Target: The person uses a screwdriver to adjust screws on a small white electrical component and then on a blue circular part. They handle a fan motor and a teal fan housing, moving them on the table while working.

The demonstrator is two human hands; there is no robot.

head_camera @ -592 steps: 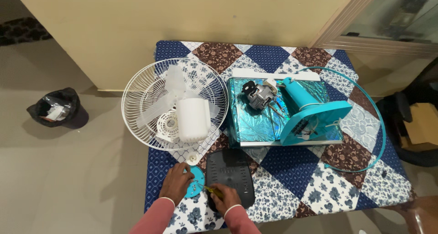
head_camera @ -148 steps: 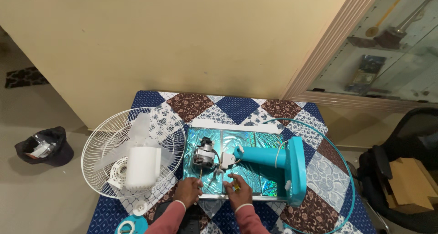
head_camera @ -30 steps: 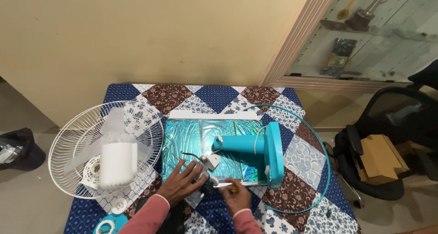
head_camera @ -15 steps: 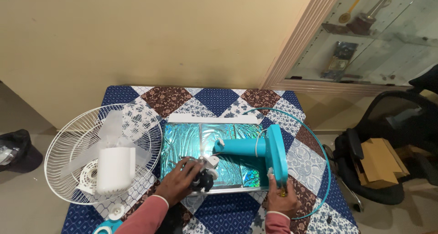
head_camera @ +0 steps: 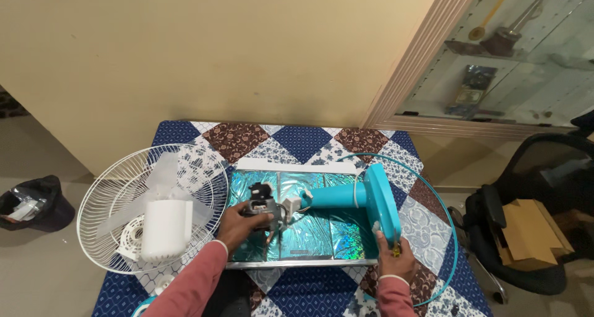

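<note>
A: Grip status?

B: Left hand [head_camera: 238, 225] is closed around the grey fan motor [head_camera: 263, 207]. Right hand [head_camera: 394, 260] is clamped on the lower rim of the round teal base [head_camera: 382, 205].

A: Location, axis?

B: Fan body is laid on the shiny teal tray [head_camera: 309, 236] on the quilted worktop [head_camera: 297, 141]. The teal neck [head_camera: 334, 197] runs left-right between both hands, motor end nearer the left. White grille [head_camera: 148, 205] is left aside, untouched.
</note>
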